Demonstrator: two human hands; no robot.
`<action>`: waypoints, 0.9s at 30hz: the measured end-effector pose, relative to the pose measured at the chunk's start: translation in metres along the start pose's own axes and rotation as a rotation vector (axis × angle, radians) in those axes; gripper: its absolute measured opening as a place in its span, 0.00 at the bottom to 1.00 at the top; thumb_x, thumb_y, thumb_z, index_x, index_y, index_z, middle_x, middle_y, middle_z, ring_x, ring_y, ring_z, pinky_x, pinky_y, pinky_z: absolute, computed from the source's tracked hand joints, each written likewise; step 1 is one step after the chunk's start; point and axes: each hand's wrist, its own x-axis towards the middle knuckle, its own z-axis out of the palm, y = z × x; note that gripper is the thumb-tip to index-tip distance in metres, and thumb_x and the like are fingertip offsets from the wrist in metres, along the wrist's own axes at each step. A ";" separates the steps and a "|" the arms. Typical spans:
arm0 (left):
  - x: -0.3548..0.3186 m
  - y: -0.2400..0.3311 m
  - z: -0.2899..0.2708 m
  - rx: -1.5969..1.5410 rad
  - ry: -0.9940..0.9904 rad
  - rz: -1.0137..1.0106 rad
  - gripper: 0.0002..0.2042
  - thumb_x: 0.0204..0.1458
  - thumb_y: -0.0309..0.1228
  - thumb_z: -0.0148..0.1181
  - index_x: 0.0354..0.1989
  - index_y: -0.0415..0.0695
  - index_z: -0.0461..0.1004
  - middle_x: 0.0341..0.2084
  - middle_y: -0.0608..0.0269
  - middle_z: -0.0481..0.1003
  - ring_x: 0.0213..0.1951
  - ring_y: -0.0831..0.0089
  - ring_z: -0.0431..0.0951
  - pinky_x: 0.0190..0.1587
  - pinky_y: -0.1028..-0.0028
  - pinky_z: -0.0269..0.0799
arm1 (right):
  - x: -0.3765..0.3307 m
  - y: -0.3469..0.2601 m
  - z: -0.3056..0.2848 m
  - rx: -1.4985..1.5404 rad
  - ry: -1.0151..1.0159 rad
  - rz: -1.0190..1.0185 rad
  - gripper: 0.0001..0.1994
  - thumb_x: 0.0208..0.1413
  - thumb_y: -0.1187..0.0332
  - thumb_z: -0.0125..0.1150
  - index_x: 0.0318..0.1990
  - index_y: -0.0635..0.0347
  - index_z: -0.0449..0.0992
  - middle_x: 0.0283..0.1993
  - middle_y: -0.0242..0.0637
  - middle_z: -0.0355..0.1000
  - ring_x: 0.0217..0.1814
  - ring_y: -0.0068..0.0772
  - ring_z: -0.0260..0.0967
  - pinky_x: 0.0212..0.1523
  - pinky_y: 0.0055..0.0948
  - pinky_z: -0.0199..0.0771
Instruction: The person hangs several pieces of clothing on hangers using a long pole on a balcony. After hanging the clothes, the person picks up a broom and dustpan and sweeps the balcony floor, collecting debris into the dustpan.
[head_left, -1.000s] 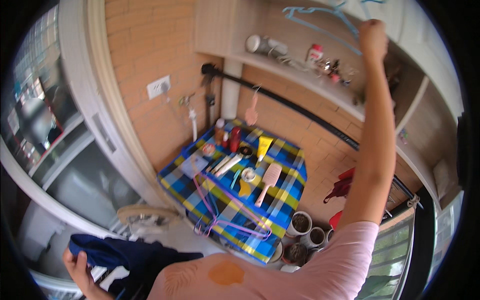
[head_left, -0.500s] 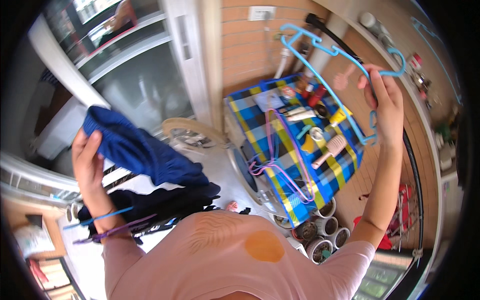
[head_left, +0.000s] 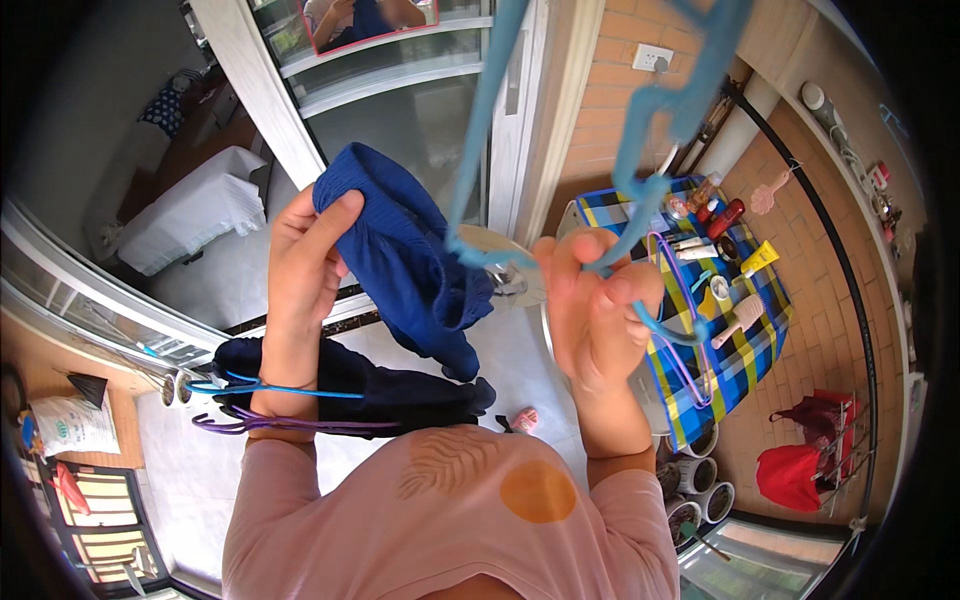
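My left hand (head_left: 305,255) pinches the gathered waistband of a dark blue garment (head_left: 395,250), which hangs to the right with its opening spread. A light-blue plastic clothes hanger (head_left: 632,140) is in my right hand (head_left: 600,320), its hook pointing down past my fingers. The hanger's bar is close to the camera and blurred; one corner overlaps the garment's edge, and I cannot tell whether they touch. Across my left forearm lie dark clothes (head_left: 350,385) with a blue hanger (head_left: 215,387) and a purple hanger (head_left: 220,425).
A checked cloth (head_left: 690,425) at the right bears a purple hanger (head_left: 700,370), a hairbrush (head_left: 743,315), a yellow tube (head_left: 760,258) and bottles. Flowerpots (head_left: 715,500) stand below it. A sliding door frame (head_left: 270,90) rises ahead; a black pole (head_left: 860,310) runs along the right.
My right hand has brought the light-blue hanger leftward and closer to the camera, near the garment. My left hand still holds the blue garment, now nearer the middle of the view.
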 end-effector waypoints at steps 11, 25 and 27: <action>-0.018 0.017 -0.056 -0.153 -0.227 -0.090 0.09 0.51 0.29 0.51 0.37 0.37 0.71 0.23 0.67 0.72 0.17 0.89 0.64 0.16 0.88 0.54 | -0.049 0.084 0.026 -0.145 0.096 0.245 0.08 0.55 0.75 0.44 0.41 0.63 0.67 0.46 0.46 0.66 0.34 0.30 0.63 0.41 0.30 0.64; -0.003 -0.008 -0.114 0.681 0.068 0.440 0.08 0.48 0.27 0.54 0.29 0.32 0.72 0.27 0.64 0.68 0.28 0.80 0.65 0.30 0.83 0.60 | -0.018 0.008 0.014 -0.762 -0.189 0.822 0.11 0.54 0.77 0.45 0.45 0.65 0.66 0.39 0.39 0.70 0.24 0.20 0.59 0.26 0.18 0.64; -0.007 -0.011 -0.105 0.743 -0.016 0.462 0.07 0.48 0.27 0.55 0.29 0.33 0.72 0.28 0.62 0.69 0.28 0.79 0.66 0.30 0.82 0.61 | -0.012 0.007 0.016 -0.869 -0.245 0.853 0.11 0.53 0.78 0.45 0.44 0.65 0.67 0.38 0.37 0.71 0.23 0.20 0.60 0.25 0.18 0.64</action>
